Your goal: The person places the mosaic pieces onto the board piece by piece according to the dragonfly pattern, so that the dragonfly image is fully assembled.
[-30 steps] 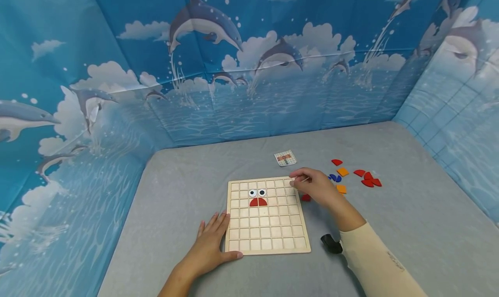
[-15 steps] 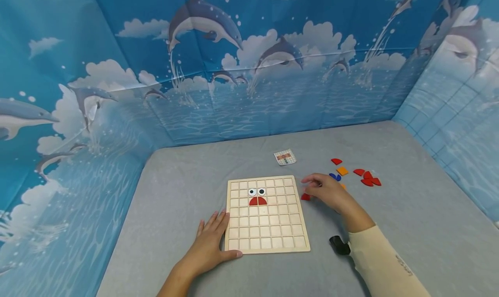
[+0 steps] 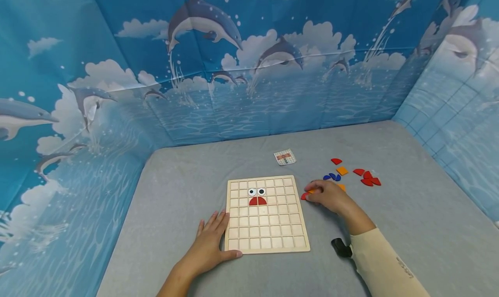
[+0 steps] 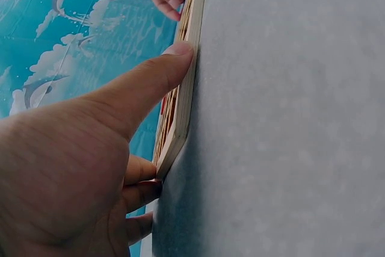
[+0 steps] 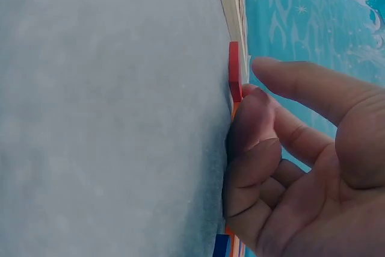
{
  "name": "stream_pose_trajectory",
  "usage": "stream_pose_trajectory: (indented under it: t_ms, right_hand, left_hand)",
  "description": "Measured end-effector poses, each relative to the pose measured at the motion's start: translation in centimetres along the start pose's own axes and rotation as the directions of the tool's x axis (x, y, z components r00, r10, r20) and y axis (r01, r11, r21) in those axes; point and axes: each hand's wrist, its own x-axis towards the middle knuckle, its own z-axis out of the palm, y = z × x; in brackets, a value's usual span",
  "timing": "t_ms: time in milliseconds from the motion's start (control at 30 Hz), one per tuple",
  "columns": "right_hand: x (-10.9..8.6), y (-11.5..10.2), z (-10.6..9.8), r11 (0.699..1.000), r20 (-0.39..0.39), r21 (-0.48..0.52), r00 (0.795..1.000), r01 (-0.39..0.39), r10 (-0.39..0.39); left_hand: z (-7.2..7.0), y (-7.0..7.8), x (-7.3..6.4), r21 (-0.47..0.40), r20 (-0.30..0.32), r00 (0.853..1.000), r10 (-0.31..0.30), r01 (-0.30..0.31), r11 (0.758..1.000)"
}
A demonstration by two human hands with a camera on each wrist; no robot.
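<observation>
My left hand (image 3: 208, 247) lies along the left side of a wooden grid board (image 3: 265, 232), its thumb on the front edge near the corner. Two eye discs (image 3: 257, 192) sit on the board above two red quarter-circle pieces (image 3: 258, 201). Just right of the board, my right hand (image 3: 329, 197) is low over the sheet, fingertips at a red piece (image 5: 234, 70) and an orange piece (image 3: 311, 191). In the right wrist view the thumb stands apart from the bent fingers, with no piece pinched between them; the fingers partly hide the orange piece.
Several blue pieces (image 3: 332, 175), an orange square (image 3: 342, 170) and several red pieces (image 3: 367, 175) lie behind and right of the right hand. A small pattern card (image 3: 285, 157) lies beyond the board. A black object (image 3: 341, 248) is at the right wrist.
My right hand has moved from the board's far right corner off to the right, then lowered to the red and orange pieces. The left hand stays in place.
</observation>
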Motion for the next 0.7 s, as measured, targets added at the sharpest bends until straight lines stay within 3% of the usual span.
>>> stream_pose_trajectory:
  t_ms: [700]
  right_hand:
    - [0.13,0.36,0.73,0.997,-0.007,-0.073,1.000,0.029,-0.030]
  left_hand:
    - [0.00,0.04,-0.01,-0.004,0.005,1.000,-0.001,0.001,1.000]
